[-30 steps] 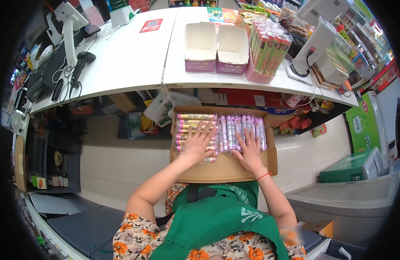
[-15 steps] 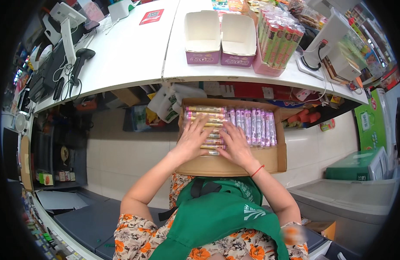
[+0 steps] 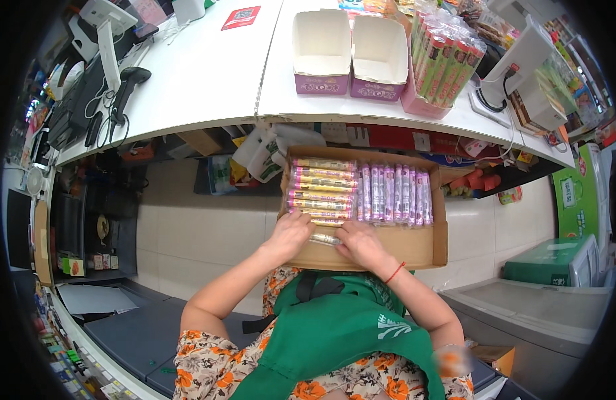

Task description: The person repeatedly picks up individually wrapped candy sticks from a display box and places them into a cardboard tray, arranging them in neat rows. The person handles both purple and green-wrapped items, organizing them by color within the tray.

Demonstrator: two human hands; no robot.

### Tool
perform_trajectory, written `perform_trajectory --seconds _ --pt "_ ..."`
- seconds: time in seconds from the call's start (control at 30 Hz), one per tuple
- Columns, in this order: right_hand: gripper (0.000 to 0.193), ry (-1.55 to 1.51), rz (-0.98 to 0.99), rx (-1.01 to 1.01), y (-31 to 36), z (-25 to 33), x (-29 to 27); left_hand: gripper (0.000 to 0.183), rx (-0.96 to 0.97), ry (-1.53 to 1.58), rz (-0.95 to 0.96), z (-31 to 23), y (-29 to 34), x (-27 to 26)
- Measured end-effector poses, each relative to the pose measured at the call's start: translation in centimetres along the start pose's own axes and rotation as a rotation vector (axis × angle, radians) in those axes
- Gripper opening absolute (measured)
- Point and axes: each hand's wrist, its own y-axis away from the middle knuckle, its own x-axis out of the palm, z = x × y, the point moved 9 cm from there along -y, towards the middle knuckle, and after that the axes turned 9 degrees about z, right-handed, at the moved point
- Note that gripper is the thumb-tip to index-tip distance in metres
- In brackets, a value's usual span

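One wrapped stick (image 3: 326,239) lies between the person's left hand (image 3: 291,235) and right hand (image 3: 363,244), fingers curled, grip on it impossible to tell, just below the yellow sticks (image 3: 323,189) inside a cardboard box (image 3: 405,251).

A shallow cardboard box (image 3: 403,248) carries yellow-and-pink sticks (image 3: 323,183) lying crosswise on its left and purple sticks (image 3: 395,194) lying lengthwise on its right. Beyond it, the white table (image 3: 195,80) bears a black scanner (image 3: 129,87), a red card (image 3: 241,18), two open purple-and-white cartons (image 3: 322,53) side by side and, just beside them, a pink container (image 3: 425,105) of wrapped green-and-red sticks (image 3: 443,72).
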Motion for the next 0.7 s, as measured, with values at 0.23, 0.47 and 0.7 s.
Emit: perform_trajectory --seconds 0.23,0.47,0.7 --pt "0.026 0.014 -0.193 0.032 0.0 -0.4 -5.2 0.022 -0.044 0.084 -0.128 -0.5 -0.7 -4.7" --pt "0.025 0.01 -0.385 0.064 -1.9 -2.1 -8.7 0.025 -0.012 0.048 -0.365 1.6 -3.5 -7.0" --pt "0.021 0.028 -0.486 0.098 -4.8 -4.4 -9.8 0.023 -0.038 0.076 -0.393 4.2 -6.5 -7.6"
